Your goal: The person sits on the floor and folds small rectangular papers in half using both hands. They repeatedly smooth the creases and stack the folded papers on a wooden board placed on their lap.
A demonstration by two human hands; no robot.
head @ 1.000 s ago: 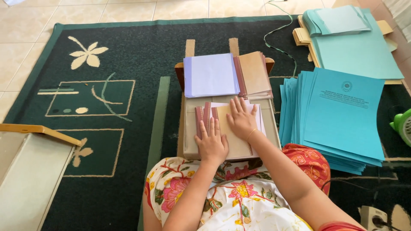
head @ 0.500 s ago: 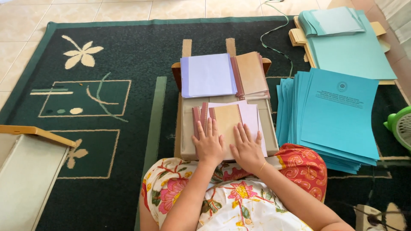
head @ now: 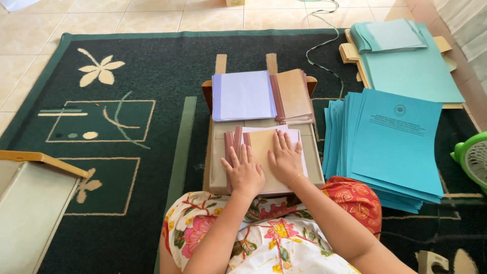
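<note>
My left hand [head: 244, 171] and my right hand [head: 285, 157] lie flat, side by side, on a thin tan booklet [head: 262, 143] with dark red spine strips at its left. The booklet rests on a small wooden work board [head: 218, 172] in front of my lap. Fingers of both hands are spread, pressing down on the cover. Behind it on the board sits a stack of pale lilac sheets [head: 243, 95] and a pile of tan booklets [head: 294, 95].
A fanned pile of teal covers [head: 393, 144] lies to the right, with more teal sheets [head: 411, 66] on boards beyond. A paper cutter [head: 30, 203] sits at the lower left, a green fan [head: 472, 160] at the right edge. A dark green rug [head: 127, 66] covers the floor.
My right hand has slid back from the booklet's upper part to sit beside the left hand. Both hands now press the cover lower down.
</note>
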